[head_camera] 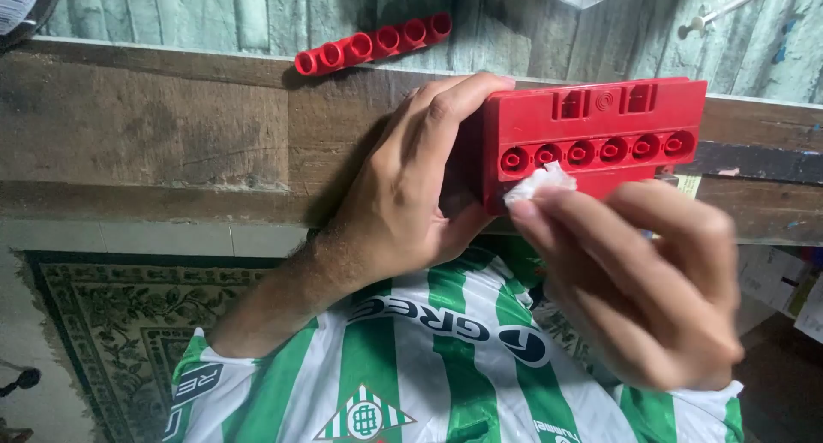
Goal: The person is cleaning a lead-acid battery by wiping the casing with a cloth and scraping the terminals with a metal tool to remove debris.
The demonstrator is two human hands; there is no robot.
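Left hand [411,186] wrapped round the left end of a red plastic block [600,126], fingers curled over its far edge, thumb tucked beneath, grip firm. Block held level in front of the chest, centre-right of the scene, just above the wooden ledge [146,126], with a row of six round sockets facing the camera and two rectangular slots plus a ring mark on the face above them.

Right hand [634,271] at near right, somewhat blurred, fingertips pinched narrow on a small white wad [538,182]. Wad pressed against the block's lower edge, just under the two leftmost sockets; whether cloth or paper, cannot tell.

Farther back and to the left, on the weathered greenish surface beyond the ledge, a red strip of joined tubes [375,42] lying at a slant, well apart from both hands. At far right, a thin white rod [729,6] resting at an angle.

Nearest the camera, a green-and-white striped shirt [411,366], with the left forearm emerging from its sleeve. Below and to the left, a patterned rug [111,314] on the floor.
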